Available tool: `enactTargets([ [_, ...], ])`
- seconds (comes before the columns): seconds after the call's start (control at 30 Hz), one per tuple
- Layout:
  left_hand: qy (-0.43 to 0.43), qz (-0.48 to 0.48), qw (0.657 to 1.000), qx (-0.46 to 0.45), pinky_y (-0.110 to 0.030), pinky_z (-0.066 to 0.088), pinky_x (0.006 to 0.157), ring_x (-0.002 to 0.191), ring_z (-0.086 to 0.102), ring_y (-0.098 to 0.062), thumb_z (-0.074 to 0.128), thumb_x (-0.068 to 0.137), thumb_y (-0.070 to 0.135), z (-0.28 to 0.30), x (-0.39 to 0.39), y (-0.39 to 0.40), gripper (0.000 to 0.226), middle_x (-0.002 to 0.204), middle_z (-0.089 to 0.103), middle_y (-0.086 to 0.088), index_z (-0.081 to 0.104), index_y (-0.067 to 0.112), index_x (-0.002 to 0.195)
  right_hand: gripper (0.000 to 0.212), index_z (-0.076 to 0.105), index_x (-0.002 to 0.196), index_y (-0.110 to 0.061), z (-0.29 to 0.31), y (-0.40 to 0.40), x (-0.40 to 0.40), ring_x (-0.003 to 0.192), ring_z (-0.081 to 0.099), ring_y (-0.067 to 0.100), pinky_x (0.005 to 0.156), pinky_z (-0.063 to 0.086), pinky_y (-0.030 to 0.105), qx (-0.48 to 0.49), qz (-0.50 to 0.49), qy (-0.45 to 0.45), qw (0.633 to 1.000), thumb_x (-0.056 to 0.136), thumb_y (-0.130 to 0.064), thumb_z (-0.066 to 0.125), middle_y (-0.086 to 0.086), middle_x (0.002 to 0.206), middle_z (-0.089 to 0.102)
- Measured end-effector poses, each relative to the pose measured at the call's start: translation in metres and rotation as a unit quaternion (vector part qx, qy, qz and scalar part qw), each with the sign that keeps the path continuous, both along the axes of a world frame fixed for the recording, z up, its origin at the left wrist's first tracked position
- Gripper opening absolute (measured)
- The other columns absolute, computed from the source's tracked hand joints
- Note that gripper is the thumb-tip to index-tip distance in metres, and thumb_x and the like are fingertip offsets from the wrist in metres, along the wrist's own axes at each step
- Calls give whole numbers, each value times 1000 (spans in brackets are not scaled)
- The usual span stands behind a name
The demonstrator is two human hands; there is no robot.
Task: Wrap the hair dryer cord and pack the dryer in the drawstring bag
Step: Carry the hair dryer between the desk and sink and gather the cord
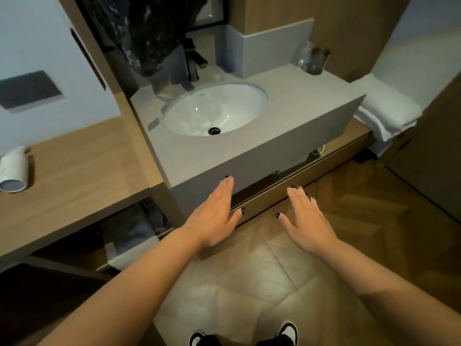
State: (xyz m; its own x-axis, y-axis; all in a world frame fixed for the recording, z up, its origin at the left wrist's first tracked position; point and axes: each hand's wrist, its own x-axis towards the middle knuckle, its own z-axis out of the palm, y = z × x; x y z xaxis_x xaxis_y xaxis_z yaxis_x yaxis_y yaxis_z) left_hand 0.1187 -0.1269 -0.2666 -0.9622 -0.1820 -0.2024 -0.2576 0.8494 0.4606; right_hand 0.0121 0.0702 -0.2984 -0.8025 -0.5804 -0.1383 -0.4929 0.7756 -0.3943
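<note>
No hair dryer, cord or drawstring bag shows in the head view. My left hand (214,216) reaches forward with straight fingers, its fingertips against the grey front of the vanity counter (287,101). My right hand (306,221) is stretched out flat beside it, fingers straight, over the wooden drawer front (287,196) under the counter. Both hands hold nothing. A dark gap runs between the counter and the drawer front.
A white oval sink (214,108) with a dark faucet (193,63) sits in the counter. Glasses (310,58) stand at the back right, folded white towels (389,113) to the right. A wooden shelf (74,171) at left holds a white cup (13,171).
</note>
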Motion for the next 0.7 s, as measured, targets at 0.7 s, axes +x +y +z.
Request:
enactTargets([
  [0.7,-4,-154,986,61,-41,19,120,150,-2,-13,47,99,39,-19,-219,231,86,164,-4,-2,-14,16,153,70,10,155,-15,17,256,-130,150,1,15,118,3,31,11,-157,-16,987,99,-41,44,2,163,9],
])
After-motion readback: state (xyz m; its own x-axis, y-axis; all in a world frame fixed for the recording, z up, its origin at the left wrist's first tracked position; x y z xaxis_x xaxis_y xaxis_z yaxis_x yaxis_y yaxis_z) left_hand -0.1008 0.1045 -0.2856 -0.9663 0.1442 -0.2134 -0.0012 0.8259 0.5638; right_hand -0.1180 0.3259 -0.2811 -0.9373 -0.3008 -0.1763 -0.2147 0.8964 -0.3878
